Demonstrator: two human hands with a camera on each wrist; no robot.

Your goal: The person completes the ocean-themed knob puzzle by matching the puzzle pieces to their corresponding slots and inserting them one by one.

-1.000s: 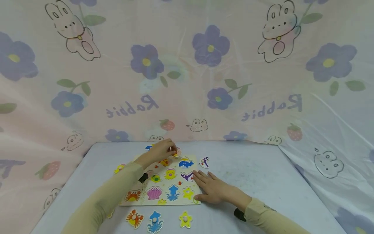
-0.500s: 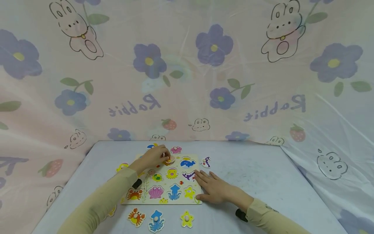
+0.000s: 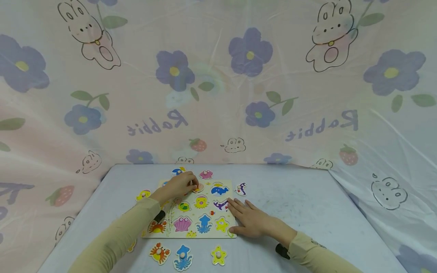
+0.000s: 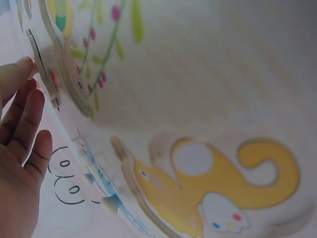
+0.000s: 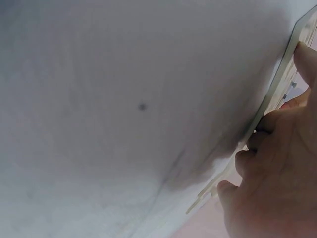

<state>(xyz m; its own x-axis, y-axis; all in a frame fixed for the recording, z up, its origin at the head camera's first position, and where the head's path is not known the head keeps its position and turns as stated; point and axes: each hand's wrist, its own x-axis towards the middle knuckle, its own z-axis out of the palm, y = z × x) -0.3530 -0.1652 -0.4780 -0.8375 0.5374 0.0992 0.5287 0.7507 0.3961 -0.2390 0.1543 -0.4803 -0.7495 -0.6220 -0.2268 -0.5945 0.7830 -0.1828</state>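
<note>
My left hand (image 3: pixel 179 185) reaches over the far part of a flat wooden peg puzzle board (image 3: pixel 164 234) printed with sea animals. Its thumb and fingertips pinch a small knobbed puzzle piece (image 3: pixel 200 187) over the orange-yellow picture near the board's far edge; the fingers hide most of that piece. In the left wrist view, thumb and finger of the left hand (image 4: pixel 20 134) meet at the piece (image 4: pixel 45 74), seen edge-on. Fingers spread, my right hand (image 3: pixel 250 219) rests on the board's right edge. The right wrist view shows that hand (image 5: pixel 277 168) along the board's side.
Loose knobbed pieces lie around the board: a crab (image 3: pixel 159 253), a squid (image 3: pixel 183 258), a starfish (image 3: pixel 218 255), a purple piece (image 3: pixel 241 189), a pink shell (image 3: pixel 206 174), a blue-and-yellow piece (image 3: pixel 178 171) and a yellow octopus (image 3: pixel 143 195). A patterned curtain (image 3: pixel 218 94) hangs behind the white table (image 3: pixel 293 204).
My left hand has brought the piece from beyond the far edge back and left onto the board, uncovering the pink shell. In the last half second it hardly moves. The right hand stays on the board.
</note>
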